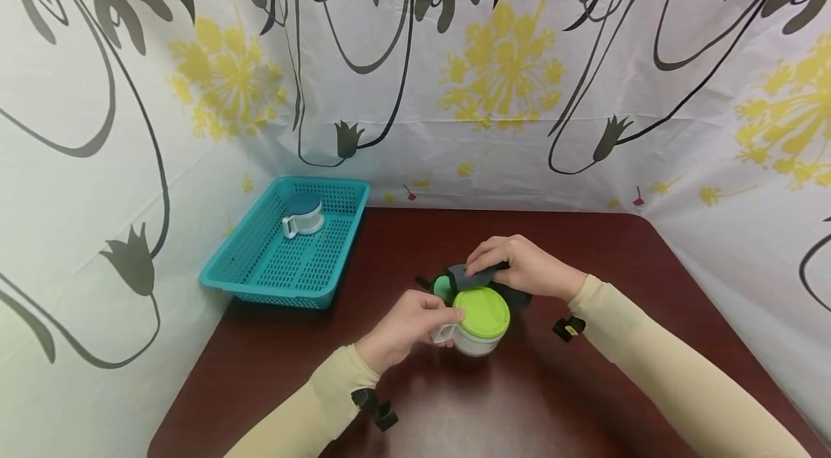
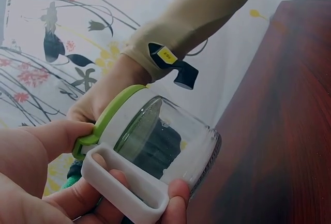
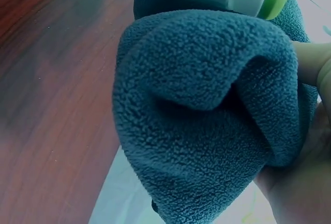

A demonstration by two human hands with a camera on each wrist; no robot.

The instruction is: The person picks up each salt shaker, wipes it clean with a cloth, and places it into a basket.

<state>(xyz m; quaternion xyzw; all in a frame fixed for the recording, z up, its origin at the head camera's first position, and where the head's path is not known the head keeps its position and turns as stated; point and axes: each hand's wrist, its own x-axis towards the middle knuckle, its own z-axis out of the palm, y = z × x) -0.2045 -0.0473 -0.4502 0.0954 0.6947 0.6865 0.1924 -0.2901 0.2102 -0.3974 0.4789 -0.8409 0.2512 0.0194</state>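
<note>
My left hand [image 1: 405, 324] grips a small clear jar [image 2: 194, 141] by its white handle [image 2: 121, 182], with the thumb against the lime-green lid [image 1: 482, 312]. The jar is tilted above the table, and some white stuff shows through its wall in the left wrist view. In my right hand [image 1: 529, 267] is a bunched dark grey-blue terry cloth [image 3: 207, 89], held at the jar's far side. How far the cloth touches the jar is partly hidden. A green round patch [image 1: 444, 288] shows beside the cloth; what it belongs to I cannot tell.
At the back left a turquoise plastic basket [image 1: 273, 292] stands near the table's edge. Inside it sits another jar [image 1: 304, 216] with a blue lid and white handle. A flowered curtain [image 1: 402, 97] hangs behind the dark red-brown table [image 1: 402, 241] and along its sides.
</note>
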